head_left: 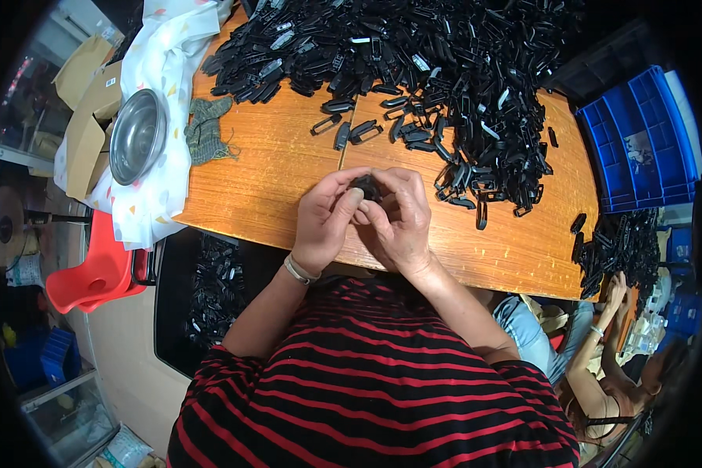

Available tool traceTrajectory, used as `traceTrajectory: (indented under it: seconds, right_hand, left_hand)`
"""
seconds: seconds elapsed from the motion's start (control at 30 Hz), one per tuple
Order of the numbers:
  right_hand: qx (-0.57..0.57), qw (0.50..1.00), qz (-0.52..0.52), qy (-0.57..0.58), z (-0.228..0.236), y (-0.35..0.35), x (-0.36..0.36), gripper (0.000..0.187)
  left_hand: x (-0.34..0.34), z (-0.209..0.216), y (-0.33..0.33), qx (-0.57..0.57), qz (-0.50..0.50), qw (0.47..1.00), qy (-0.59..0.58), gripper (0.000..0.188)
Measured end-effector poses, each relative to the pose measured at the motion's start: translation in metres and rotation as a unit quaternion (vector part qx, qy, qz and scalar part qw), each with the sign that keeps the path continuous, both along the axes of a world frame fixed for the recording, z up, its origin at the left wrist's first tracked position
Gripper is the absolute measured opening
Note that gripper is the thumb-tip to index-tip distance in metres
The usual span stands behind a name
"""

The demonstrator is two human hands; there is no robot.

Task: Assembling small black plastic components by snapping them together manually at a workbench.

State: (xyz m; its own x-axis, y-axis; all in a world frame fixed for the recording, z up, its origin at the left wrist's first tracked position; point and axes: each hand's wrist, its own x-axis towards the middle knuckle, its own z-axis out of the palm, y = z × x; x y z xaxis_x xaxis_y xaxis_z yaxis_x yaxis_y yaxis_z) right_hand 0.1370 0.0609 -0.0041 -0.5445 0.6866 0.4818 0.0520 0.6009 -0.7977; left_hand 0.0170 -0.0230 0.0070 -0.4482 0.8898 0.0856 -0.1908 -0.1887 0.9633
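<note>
On our side of the big heap of black plastic pieces (pixel 444 78), our left hand (pixel 324 218) and right hand (pixel 402 220) both have a grip on one small black part (pixel 366 185). We should pinch it gently from both sides and keep it steady.

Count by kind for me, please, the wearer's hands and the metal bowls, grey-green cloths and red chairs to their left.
Wearer's hands: 2 (left hand, right hand)
Metal bowl: 1
Grey-green cloth: 1
Red chair: 1
Total: 5
Not counted: black parts, too overlapped, and the black item in the hands, mostly hidden.
</note>
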Motion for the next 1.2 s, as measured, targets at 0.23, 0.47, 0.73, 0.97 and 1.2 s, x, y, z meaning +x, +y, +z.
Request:
traceTrajectory:
  seconds: [0.23,0.47,0.73,0.97,1.2]
  right_hand:
    - [-0.058,0.998,0.022,0.003,0.002,0.000,0.001,0.028]
    - [-0.118,0.992,0.050,0.000,0.020,-0.004,0.003,0.017]
    - [-0.156,0.988,0.015,0.011,0.014,-0.003,0.006,0.012]
    - [-0.116,0.993,0.034,0.007,0.019,-0.001,0.003,0.017]
    - [-0.087,0.995,0.033,0.023,0.022,0.000,0.002,0.022]
  left_hand:
    - [-0.013,-0.010,-0.001,-0.015,-0.043,0.997,-0.064,0.030]
    - [-0.008,-0.003,0.000,-0.004,-0.035,0.999,-0.003,0.023]
    - [-0.009,-0.009,0.000,-0.021,-0.014,0.988,-0.155,0.025]
    - [-0.009,-0.005,-0.001,-0.010,-0.022,0.999,-0.042,0.025]
    - [-0.009,-0.010,-0.003,0.011,-0.010,1.000,0.021,0.026]
